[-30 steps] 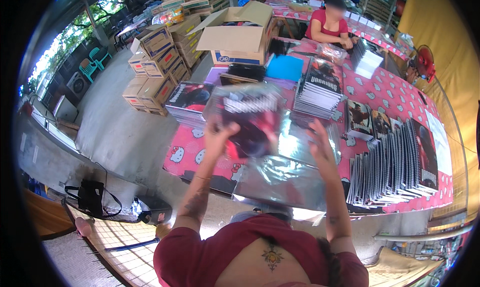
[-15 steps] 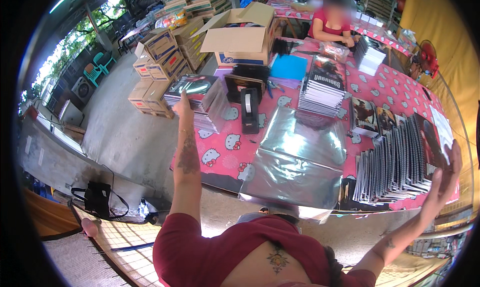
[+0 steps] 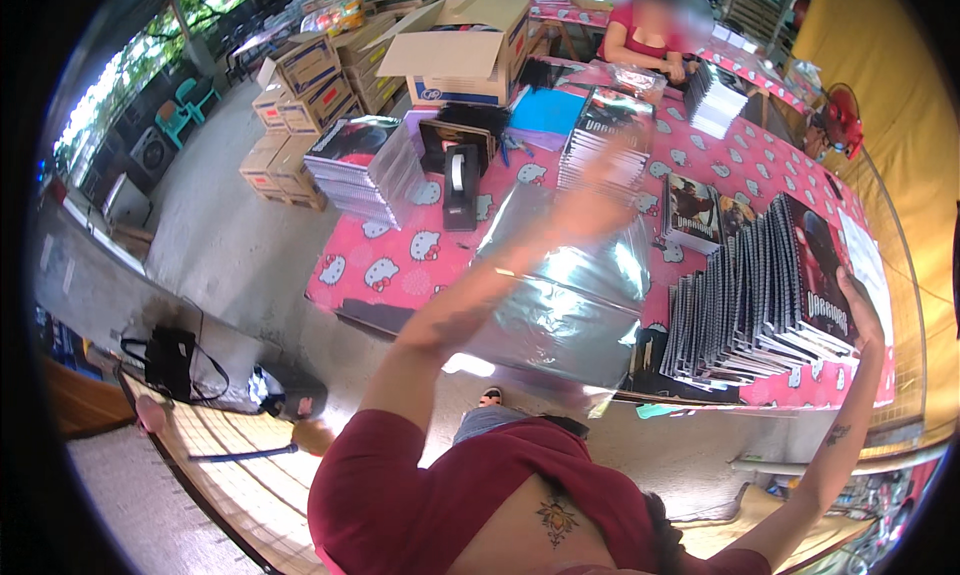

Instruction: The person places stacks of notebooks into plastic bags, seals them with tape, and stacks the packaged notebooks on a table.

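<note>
On the table's near edge sits the pile of clear plastic sheets [image 3: 545, 340], so I'll place everything off that. Hands are well apart. Just right of the pile is a row of spiral notebooks [image 3: 725, 300] on edge, overlapping and leaning, probably so each one is easy to grab. The right hand [image 3: 860, 310] is at the outer edge of the end notebook [image 3: 818, 265], maybe steadying it; can't tell if it's gripping. The left hand [image 3: 600, 207] is over the pile's far part, too blurred to say whether it's holding anything. Left of the pile there's a tape dispenser [image 3: 460, 190], then a book stack [image 3: 362, 170], squared up, I guess so it won't topple. Beyond the pile, off left, an open carton [image 3: 455, 90] has its flaps splayed and dark stuff inside, can't make out what. Further left, stacked cartons [image 3: 298, 120], contents hidden.
</note>
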`<state>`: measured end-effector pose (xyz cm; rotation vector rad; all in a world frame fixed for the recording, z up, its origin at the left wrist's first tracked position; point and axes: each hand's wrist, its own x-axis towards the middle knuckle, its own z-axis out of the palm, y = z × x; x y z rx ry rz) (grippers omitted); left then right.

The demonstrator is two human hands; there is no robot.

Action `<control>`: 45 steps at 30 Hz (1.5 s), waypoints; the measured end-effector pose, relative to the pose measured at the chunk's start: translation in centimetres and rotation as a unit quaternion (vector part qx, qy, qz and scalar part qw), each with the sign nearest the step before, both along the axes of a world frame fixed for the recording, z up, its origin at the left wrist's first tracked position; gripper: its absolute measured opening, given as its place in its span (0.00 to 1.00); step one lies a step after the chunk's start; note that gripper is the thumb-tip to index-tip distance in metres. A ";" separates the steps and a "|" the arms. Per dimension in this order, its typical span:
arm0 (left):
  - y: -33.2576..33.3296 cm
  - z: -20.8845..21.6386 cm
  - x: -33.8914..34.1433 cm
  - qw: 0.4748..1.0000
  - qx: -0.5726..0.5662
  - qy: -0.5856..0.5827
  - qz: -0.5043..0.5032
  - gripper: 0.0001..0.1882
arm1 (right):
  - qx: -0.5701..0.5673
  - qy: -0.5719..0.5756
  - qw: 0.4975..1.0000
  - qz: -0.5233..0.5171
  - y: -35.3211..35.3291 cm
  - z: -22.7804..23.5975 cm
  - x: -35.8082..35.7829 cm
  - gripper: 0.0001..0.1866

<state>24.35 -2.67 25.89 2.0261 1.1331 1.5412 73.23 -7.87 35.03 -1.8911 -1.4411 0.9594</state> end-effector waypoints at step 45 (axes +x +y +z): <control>-16.2 -23.2 -34.9 0.916 -0.251 -0.300 0.094 0.48 | 0.195 0.481 0.787 0.335 1.1 -35.5 -66.0 0.53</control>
